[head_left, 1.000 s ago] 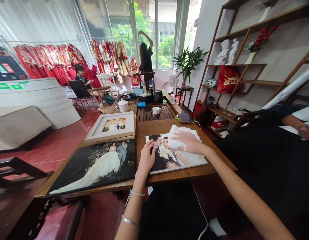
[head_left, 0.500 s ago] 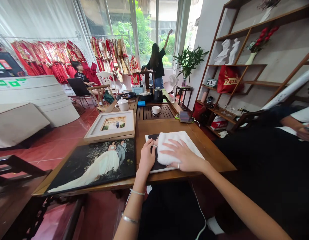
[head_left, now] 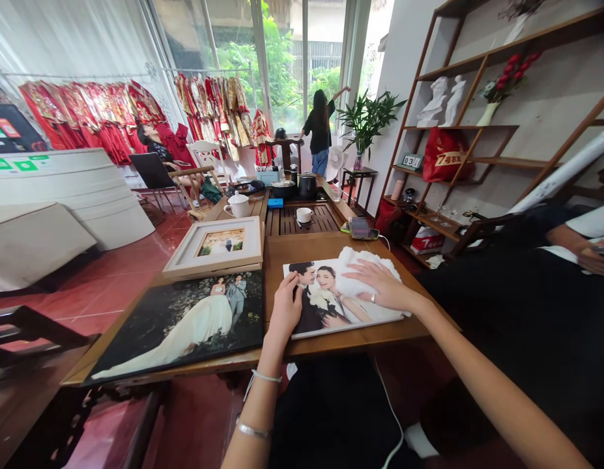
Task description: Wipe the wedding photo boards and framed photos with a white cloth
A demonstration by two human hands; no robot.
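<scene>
A wedding photo panel (head_left: 326, 309) with a couple and white flowers lies flat on the wooden table, close in front of me. My left hand (head_left: 287, 303) grips its left edge, fingers on top at the upper corner. Over the panel's right part lies a fluffy white cloth (head_left: 358, 260). My right hand (head_left: 382, 284), with a ring on it, presses flat on this cloth with the fingers spread. The cloth hides the panel's upper right corner. To the left is a dark wedding photo panel (head_left: 184, 326) showing a long white gown.
Behind the dark panel lies a pale framed photo (head_left: 184, 251). Farther back are a lidded white mug (head_left: 238, 205), a white cup (head_left: 304, 213), a slatted tea tray (head_left: 282, 225) and a phone (head_left: 363, 228) on a cable. Another person's hand (head_left: 597, 257) is at right.
My right hand has slid the white cloth to the right across the panel, uncovering the printed faces and flowers. My left hand stays at the left edge. The person by the window has moved right.
</scene>
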